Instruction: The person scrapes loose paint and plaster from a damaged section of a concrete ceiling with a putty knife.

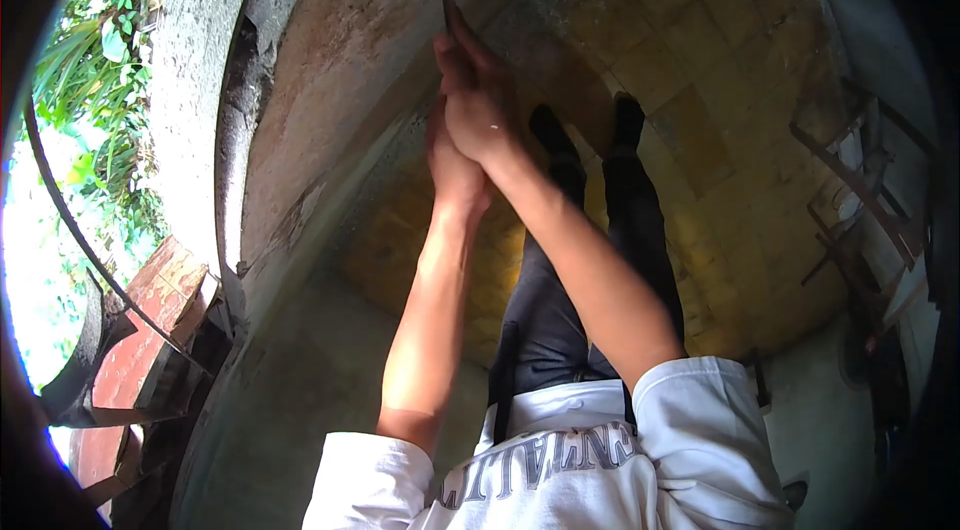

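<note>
Both hands are raised close together in front of the rough plastered wall. My right hand (480, 105) is closed round a thin, flat, dark blade-like piece (446, 2), which points up past the fingers, edge-on to the view. My left hand (454, 168) lies against the lower side of my right hand. Its fingers are mostly hidden behind the right hand, so their shape cannot be made out. What the blade-like piece is fixed to is hidden inside the grip.
The wall (345, 40) curves along the left, with a ledge and green plants (115, 80) outside. Yellowish tiles (700, 140) cover the floor under my feet. Wooden furniture (865, 180) stands at the right. Reddish blocks (150, 320) and a dark curved rod are at lower left.
</note>
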Tool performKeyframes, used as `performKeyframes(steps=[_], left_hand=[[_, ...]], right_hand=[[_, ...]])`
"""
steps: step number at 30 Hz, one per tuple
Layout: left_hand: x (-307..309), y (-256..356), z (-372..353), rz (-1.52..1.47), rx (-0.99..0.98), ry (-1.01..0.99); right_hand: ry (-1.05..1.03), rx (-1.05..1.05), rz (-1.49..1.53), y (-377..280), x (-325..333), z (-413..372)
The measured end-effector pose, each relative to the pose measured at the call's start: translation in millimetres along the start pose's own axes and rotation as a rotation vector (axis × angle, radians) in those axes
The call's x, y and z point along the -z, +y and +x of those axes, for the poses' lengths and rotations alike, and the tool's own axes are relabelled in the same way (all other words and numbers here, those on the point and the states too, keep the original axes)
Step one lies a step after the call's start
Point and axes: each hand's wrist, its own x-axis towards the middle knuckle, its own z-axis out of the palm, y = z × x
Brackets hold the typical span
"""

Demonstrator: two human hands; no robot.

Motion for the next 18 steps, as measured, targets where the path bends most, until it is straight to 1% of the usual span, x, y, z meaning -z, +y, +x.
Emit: performKeyframes(steps=[1,2,4,5,7,8,10,11,14,15,18], left_hand=[[-6,-4,1,0.105,-0.079,-0.001],[-8,-5,3,0.118,-0.1,0.008],[-9,-9,2,0.145,-0.124,0.029],[-7,-9,-4,0.119,-0.113,0.029],[-11,2,-10,0.053,-0.122,0.021],[-10,1,-8,0.015,-0.085,0.007],[-10,-2,1,-0.054,-0.006,-0.028],[-14,-8,4,0.104,-0.079,0.021],[-14,-7,-3,0.175,-0.102,0.009],[-10,-5,-6,0.011,-0.05,0.025],[-8,1,-12,-0.07,-0.067,0.027]], right_hand=[[-0.002,0.011,0.003,1,6,7],[-0.006,0.018,0.006,3,9,11],[-0.014,-0.053,0.04,1,6,8],[-0.017,-0.092,0.056,-1,5,5],[0.004,-0.01,-0.038,0,3,4],[0.014,0.022,-0.082,1,1,2],[0.0,0.026,-0.06,1,10,9],[-0.005,0.032,-0.049,2,14,13],[-0.037,-0.078,-0.057,-1,13,10],[-0.021,-0.076,-0.058,-1,10,3],[0.023,0.049,-0.079,9,-2,1]])
